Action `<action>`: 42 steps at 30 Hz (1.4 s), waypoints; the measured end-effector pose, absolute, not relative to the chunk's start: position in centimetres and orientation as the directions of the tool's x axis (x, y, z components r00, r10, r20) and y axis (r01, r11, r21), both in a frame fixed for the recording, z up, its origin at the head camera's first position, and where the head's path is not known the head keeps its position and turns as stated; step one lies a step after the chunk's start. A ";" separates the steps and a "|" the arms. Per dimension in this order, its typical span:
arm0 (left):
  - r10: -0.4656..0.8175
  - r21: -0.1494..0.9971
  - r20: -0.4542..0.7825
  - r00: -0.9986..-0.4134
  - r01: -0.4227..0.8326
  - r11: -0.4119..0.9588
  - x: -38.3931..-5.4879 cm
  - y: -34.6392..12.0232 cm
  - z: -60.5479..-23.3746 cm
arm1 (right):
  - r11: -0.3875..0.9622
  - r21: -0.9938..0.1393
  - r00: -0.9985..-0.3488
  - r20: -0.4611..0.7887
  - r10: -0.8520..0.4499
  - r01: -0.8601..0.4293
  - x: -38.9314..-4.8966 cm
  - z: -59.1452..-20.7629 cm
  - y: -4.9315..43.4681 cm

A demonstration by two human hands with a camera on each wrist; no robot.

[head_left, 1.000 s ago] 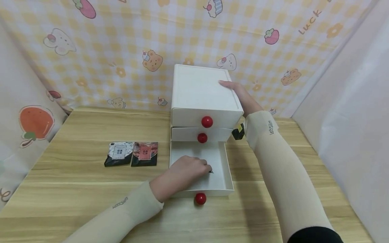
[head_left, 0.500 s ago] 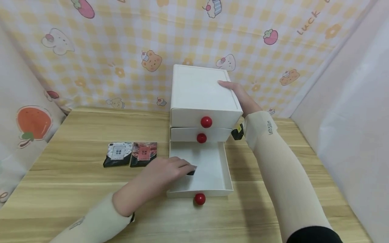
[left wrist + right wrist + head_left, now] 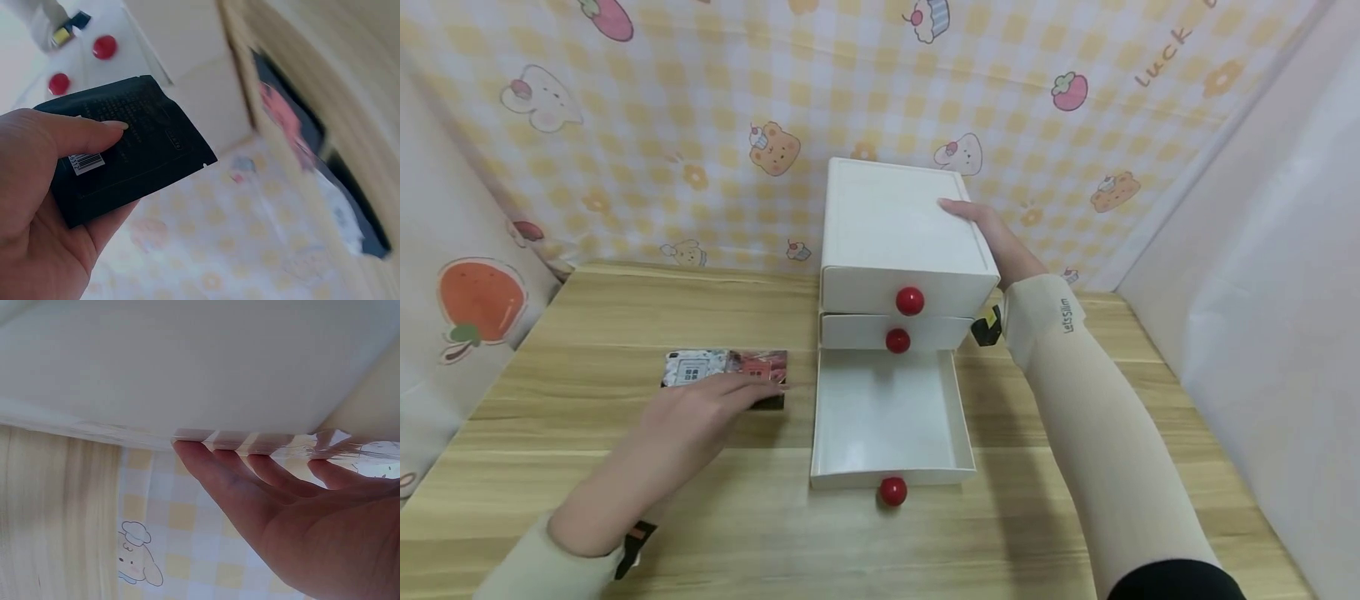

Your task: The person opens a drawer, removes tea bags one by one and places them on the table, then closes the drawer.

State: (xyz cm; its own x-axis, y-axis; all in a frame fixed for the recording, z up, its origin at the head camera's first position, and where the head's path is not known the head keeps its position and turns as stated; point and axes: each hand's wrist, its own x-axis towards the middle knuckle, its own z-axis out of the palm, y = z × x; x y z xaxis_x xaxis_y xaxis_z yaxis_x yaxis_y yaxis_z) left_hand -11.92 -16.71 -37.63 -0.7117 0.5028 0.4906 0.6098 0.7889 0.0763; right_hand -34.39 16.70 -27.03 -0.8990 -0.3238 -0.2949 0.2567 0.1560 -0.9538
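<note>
My left hand is left of the drawer cabinet, above the table, and partly covers two flat packets. Between its thumb and fingers it pinches a black packet with a barcode, plain in the left wrist view. Beneath it lie a white-and-black packet and a red-and-black packet, side by side. With straight fingers, my right hand presses the side of the white drawer cabinet, thumb on its top edge. The bottom drawer is pulled out, and its visible floor is bare.
Red ball knobs sit on the drawer fronts, and the middle drawer stands slightly ajar. The wooden table meets a yellow checked cloth at the back. White cloth hangs at the right.
My left hand has come out of the bottom drawer with the black packet and moved left to above the two packets on the table. The right hand has stayed on the cabinet.
</note>
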 end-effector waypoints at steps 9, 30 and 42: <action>0.380 0.181 0.513 -0.770 0.530 0.829 -11.8 -21.7 -37.7 | 0.147 -0.957 -0.898 -0.286 -0.334 0.250 -34.4 -27.0 16.7; 0.241 0.187 0.208 -0.948 0.280 0.941 -13.5 -28.6 -40.2 | 0.134 -0.958 -0.904 -0.283 -0.320 0.252 -34.2 -27.1 16.7; 0.252 0.218 0.035 -0.967 0.254 0.942 -14.4 -29.2 -41.8 | 0.141 -0.958 -0.898 -0.285 -0.336 0.251 -34.3 -27.2 16.8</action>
State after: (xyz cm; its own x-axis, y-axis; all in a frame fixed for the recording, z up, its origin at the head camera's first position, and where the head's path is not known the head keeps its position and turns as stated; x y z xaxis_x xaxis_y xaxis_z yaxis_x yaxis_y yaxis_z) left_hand -14.37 -29.21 -41.81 -0.9670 0.2523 0.0346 0.2537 0.9423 0.2183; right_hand -34.29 16.80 -27.18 -0.8980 -0.3356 -0.2846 0.2509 0.1410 -0.9577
